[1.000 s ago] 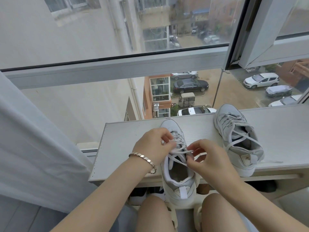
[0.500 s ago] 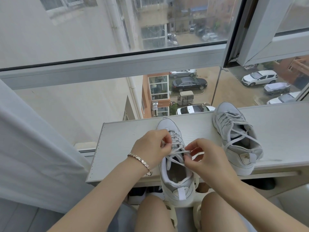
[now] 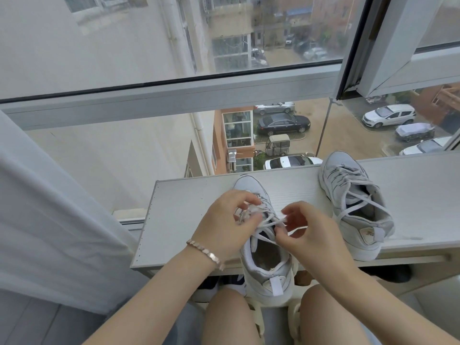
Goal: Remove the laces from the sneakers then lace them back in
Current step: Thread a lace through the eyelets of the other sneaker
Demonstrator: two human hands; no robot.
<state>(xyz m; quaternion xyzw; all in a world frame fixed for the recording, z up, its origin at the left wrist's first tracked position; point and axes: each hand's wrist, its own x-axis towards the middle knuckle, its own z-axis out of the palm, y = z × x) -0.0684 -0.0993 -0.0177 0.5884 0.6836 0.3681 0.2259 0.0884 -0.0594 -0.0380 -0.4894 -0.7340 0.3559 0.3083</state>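
A pale grey sneaker [image 3: 267, 275] lies on the white shelf [image 3: 184, 210], heel toward me and hanging over the front edge. My left hand [image 3: 224, 225], with a bracelet on the wrist, curls over the sneaker's left side and pinches its white lace [image 3: 267, 221] near the eyelets. My right hand [image 3: 311, 235] pinches the same lace at the sneaker's right side, thumb and forefinger closed on it. A second grey sneaker [image 3: 353, 207] stands laced on the shelf to the right, with a loose lace end trailing right.
A large window [image 3: 174, 95] rises right behind the shelf, with a street and cars far below. A white curtain [image 3: 49, 220] hangs at the left. My bare knees [image 3: 229, 317] are under the shelf's front edge, and dark shoes sit beneath it.
Both hands stayed on the near sneaker's lace. My left fingers opened a little and shifted over the eyelets; my right thumb and forefinger moved slightly along the lace.
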